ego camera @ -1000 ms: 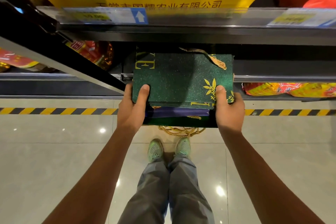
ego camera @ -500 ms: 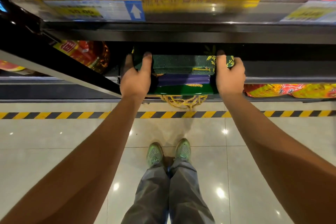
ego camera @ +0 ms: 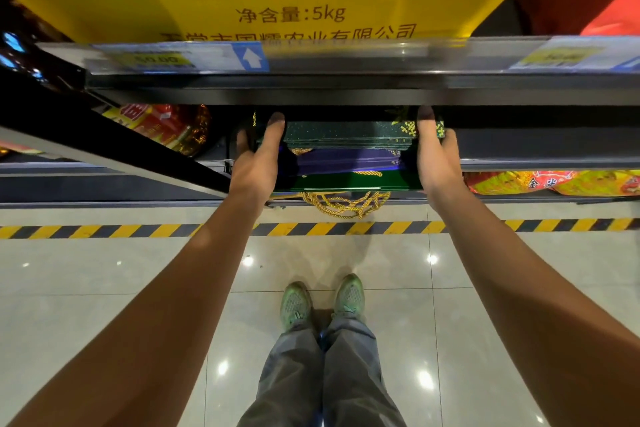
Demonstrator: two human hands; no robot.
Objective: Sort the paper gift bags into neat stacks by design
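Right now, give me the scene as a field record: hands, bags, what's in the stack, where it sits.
left hand: grips the stack's left end, thumb on top
right hand: grips the stack's right end, thumb on top
top of stack: glittery green gift bags
below: purple bag, then glossy green bag
gold rope handles: hang out over the front edge
location: under the upper shelf
neighbours: red and yellow packages

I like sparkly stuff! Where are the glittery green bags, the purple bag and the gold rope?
glittery green bags (ego camera: 346, 133): head view, front edge of top bundle.
purple bag (ego camera: 346, 163): head view, its front face.
gold rope (ego camera: 343, 204): head view, hanging loops.
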